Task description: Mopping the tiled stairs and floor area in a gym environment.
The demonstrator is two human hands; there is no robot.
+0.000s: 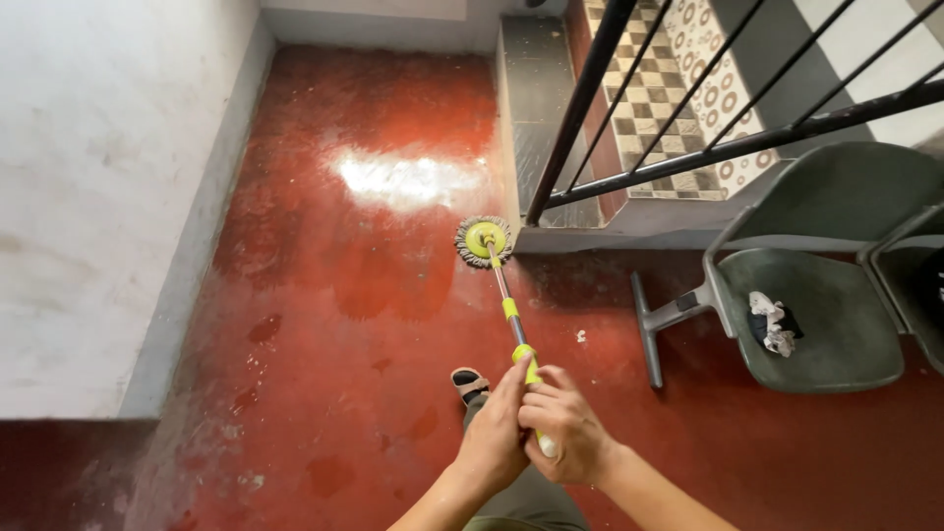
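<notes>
Both my hands are clamped on the mop handle (518,344) near its top end: left hand (495,433) wrapped round the grip from the left, right hand (562,433) fisted over it just beside, the two touching. The hold looks firm, but they sit high on the shaft, so I judge leverage over the far end is weak and a hard push could make it twist or skid.

Just past the hands, my sandalled foot (469,383) stands on the red floor (324,393), which is patchy with damp marks. Slipping risk, I'd say, if I step forward onto the wet.

To the right a grey plastic chair (816,324) with a crumpled rag (772,323) on its seat sits near the handle's swing; its metal leg (654,324) could catch the shaft on a sideways stroke.

Further out the round mop head (483,241) lies flat on the floor, right by the corner of the raised step (531,108) and the foot of the black railing (590,88). It could jam against that corner.

Beyond it is a glossy wet sheen (408,177), the slickest spot I can see.
</notes>
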